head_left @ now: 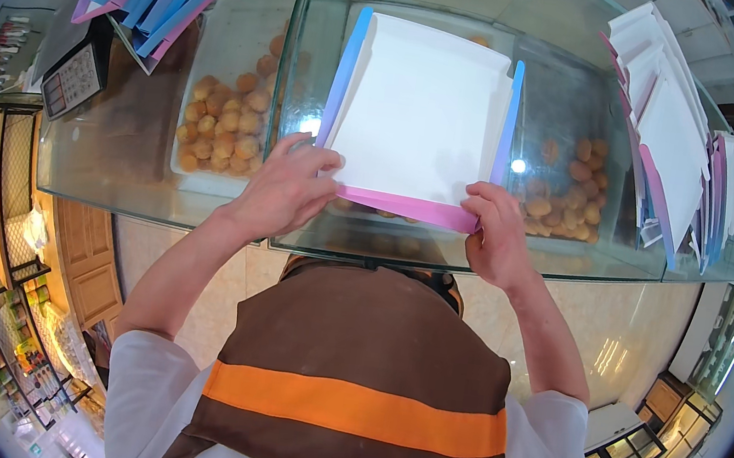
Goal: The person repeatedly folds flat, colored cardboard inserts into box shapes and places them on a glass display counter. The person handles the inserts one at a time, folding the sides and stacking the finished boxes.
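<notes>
Both hands on the box (pixel 419 115), flat on the glass counter (pixel 158 192). Left hand (pixel 284 188) pinches the near-left corner, right hand (pixel 496 232) pinches the pink front flap. Risk: uneven pressure creases the flap, or the box slides on smooth glass toward the stacked flat boxes (pixel 666 139).

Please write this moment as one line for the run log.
left hand: grips paper box near corner | right hand: pinches pink flap | box: open, on glass counter | below glass: pastries
</notes>
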The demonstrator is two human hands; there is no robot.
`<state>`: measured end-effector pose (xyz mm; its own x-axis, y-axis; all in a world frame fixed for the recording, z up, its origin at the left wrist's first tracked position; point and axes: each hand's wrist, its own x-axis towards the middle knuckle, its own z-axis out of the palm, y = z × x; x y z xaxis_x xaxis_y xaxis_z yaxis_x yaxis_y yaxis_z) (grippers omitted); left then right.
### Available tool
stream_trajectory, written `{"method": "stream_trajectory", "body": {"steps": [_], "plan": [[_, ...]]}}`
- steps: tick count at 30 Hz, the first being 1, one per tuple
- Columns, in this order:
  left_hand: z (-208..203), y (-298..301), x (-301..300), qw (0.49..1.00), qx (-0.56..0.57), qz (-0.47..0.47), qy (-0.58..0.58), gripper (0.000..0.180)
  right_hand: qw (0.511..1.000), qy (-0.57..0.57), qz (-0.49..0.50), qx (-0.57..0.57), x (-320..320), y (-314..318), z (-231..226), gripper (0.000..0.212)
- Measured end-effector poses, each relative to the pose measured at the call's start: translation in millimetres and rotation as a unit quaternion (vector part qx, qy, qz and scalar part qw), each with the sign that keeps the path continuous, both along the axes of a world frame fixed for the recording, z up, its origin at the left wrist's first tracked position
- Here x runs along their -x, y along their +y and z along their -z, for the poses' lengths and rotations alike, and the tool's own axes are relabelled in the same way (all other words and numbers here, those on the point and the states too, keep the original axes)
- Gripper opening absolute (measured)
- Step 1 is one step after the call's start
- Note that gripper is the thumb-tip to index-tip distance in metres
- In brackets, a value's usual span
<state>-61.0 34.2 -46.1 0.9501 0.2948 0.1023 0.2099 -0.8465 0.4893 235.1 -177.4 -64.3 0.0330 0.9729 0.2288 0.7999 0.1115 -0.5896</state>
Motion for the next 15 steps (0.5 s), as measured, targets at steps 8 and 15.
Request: {"method": "stream_trajectory", "body": {"steps": [8,15], "plan": [[17,-44,-87,0.996,0.026,0.072,-0.05,0.016,0.997,0.073,0.001,0.013,13,13,6,0.073],[15,-49,-108,0.992,0.061,0.1,-0.043,0.013,0.99,0.107,0.078,-0.053,19,3,-6,0.061]]}}
